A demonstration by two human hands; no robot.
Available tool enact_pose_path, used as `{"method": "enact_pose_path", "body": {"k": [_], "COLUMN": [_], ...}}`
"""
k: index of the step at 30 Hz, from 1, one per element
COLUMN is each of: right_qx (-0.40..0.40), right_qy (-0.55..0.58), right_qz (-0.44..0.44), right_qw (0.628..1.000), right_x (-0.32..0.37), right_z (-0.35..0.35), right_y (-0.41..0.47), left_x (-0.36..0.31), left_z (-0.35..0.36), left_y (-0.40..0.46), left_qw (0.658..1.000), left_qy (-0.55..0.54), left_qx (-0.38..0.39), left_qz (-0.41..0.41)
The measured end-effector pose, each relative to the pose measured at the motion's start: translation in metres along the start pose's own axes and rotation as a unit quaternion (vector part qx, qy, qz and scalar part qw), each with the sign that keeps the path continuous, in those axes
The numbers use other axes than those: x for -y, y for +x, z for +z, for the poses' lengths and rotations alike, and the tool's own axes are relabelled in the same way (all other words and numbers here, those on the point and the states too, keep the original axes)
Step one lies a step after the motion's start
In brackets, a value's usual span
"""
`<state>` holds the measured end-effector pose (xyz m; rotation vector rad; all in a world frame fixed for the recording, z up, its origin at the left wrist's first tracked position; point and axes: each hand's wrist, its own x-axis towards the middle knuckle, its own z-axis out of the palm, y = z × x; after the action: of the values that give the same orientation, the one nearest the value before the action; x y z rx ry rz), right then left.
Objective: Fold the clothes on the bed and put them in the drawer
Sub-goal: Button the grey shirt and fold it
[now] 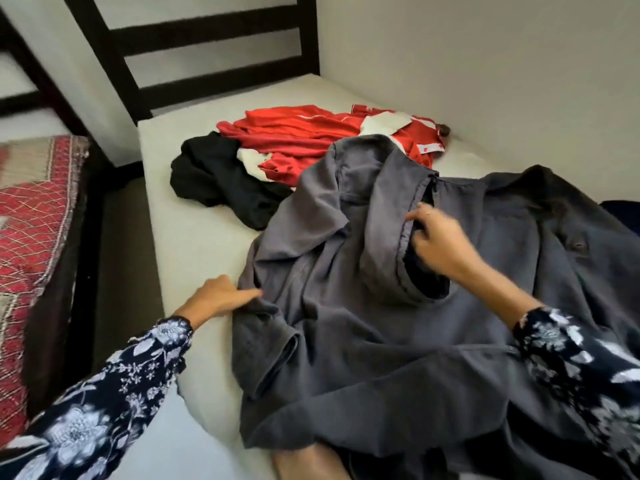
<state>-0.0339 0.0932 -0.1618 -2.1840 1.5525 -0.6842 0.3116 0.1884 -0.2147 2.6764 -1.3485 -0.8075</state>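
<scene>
A large grey hooded garment [381,334] lies spread over the near part of the white mattress [194,237]. My left hand [218,299] rests at the garment's left edge, fingers straight and touching the cloth near a sleeve. My right hand [440,244] pinches the rim of the grey hood opening, fingers curled round the seam. Behind the grey garment lie a red and white garment [311,136] and a crumpled black garment [214,178]. No drawer is in view.
A dark wooden bed frame [117,64] rises at the mattress's far end. A second bed with a red patterned quilt [31,237] stands to the left across a narrow gap. A wall runs along the right side. Something dark blue [623,213] shows at the right edge.
</scene>
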Motion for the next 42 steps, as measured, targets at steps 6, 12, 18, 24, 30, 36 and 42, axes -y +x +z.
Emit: {"method": "enact_pose_path", "body": {"k": [6,12,18,24,30,36,42], "right_qx": [0.107,0.215,0.116,0.07,0.263,-0.072,-0.166], "right_qy": [0.078,0.218,0.329,0.329,0.226,0.364,0.479], "right_qz": [-0.138,-0.131,-0.058,0.091,0.219,0.056,0.083], "right_qw": [0.982,0.943,0.935,0.937,0.912,0.927,0.858], "right_x": [0.084,0.169,0.229,0.22,0.209,0.207,0.176], "right_z": [0.047,0.068,0.077,0.023,-0.073,-0.147,-0.196], "right_y": [-0.027,-0.051,-0.049,-0.001,0.063,0.104,0.117], "left_x": [-0.013,-0.048,-0.08,-0.071,-0.035,-0.03,-0.035], "left_z": [-0.027,-0.093,-0.129,-0.122,-0.027,0.031,0.028], "left_y": [-0.023,-0.058,-0.087,-0.069,-0.06,-0.074,-0.084], "left_qw": [0.836,0.797,0.836,0.879,0.98,0.996,0.989], "left_qy": [-0.546,-0.592,-0.502,-0.402,-0.188,0.021,-0.049], "left_qx": [0.033,-0.051,0.088,-0.128,0.04,0.065,0.064], "left_qz": [0.048,0.112,0.203,0.222,0.047,0.054,0.123]}}
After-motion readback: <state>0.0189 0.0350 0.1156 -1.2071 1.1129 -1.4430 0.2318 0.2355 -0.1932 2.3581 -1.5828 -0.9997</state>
